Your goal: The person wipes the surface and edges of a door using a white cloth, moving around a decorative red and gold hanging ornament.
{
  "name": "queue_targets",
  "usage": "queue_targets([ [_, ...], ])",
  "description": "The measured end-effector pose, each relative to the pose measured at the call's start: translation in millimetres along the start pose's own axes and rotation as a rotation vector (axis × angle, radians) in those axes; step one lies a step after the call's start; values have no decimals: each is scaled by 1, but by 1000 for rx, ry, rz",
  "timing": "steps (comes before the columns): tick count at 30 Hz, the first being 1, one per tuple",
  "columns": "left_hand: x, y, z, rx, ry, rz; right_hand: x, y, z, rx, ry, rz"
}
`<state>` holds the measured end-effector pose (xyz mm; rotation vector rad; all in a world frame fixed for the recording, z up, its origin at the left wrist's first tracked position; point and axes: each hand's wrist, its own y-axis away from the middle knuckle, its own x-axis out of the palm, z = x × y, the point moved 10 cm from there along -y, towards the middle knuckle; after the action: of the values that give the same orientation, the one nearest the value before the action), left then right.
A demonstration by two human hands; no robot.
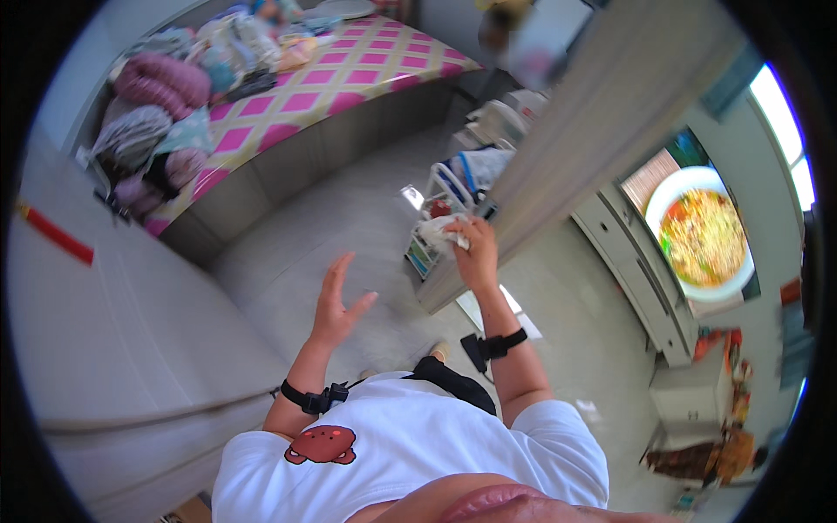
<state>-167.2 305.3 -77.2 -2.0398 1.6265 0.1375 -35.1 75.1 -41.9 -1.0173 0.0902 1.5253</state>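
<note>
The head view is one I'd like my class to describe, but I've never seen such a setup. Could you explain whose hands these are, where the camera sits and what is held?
There is no machine: these are a person's own bare hands. The one picture comes from a wide fisheye camera worn on the head, looking down, so straight edges bend near the rim. A black strapped device sits on each forearm. The right hand holds a crumpled white cloth or tissue near a wooden post. The left hand is open and holds nothing. Beyond, a bed-like platform with a pink checked cover bears a mauve bundle and heaped clothes.
</note>
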Motion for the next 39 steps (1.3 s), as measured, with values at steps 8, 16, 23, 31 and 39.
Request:
queue_targets([
  [8,-61,31,12,-34,233,-137,141,33,201,-260,-713,627],
  [16,-176,91,30,-208,-132,-556,230,71,280,-390,-937,960],
  [23,-249,91,-2,-292,-320,-645,299,42,319,-477,-1071,1161],
  [31,-325,174,-133,-159,-1280,-1394,344,19,416,-623,-1097,1188],
  [39,-331,175,-157,-243,-1811,-1351,271,20,554,-1055,-1380,853],
])
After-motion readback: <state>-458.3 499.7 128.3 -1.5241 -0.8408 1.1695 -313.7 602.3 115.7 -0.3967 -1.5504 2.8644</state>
